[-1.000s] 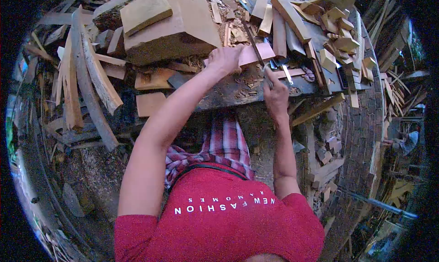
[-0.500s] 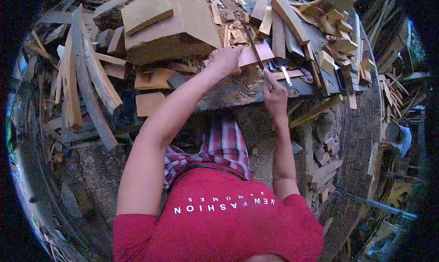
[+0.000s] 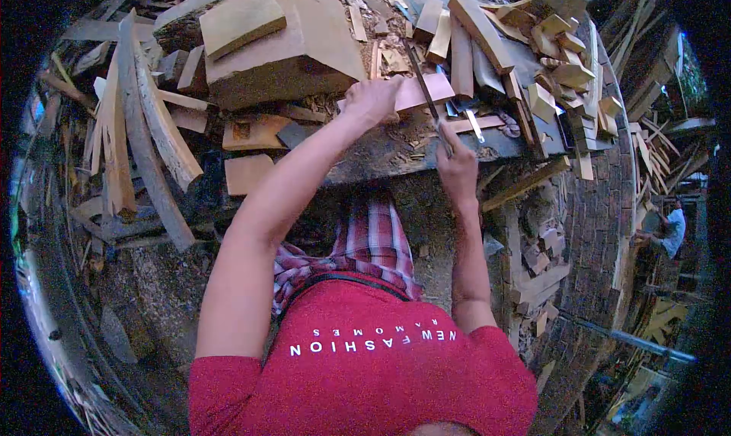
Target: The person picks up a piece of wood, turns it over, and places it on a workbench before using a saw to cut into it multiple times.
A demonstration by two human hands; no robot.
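My left hand [image 3: 373, 102] is closed on a pinkish piece of wood [image 3: 419, 93] at the front of the cluttered bench, its knuckles upward. My right hand [image 3: 457, 164] grips the near end of a long, narrow, dark blade [image 3: 422, 78]. The blade crosses the wood to the right of my left hand and points away from me. Its handle is mostly hidden in my fingers. Beneath the wood, shavings [image 3: 407, 156] lie on the bench top.
A large wood block [image 3: 282, 74] carries a smaller block [image 3: 244, 23] at the left. Long curved boards [image 3: 148, 131] lean beside it. Offcuts [image 3: 560, 55] are heaped at the right. A brick wall [image 3: 598, 207] runs beyond the bench, with another person [image 3: 672, 226] at far right.
The dark blade has shifted slightly, and my right hand has moved a little towards me. My left hand and the wood stay nearly in place. The other person appears more upright.
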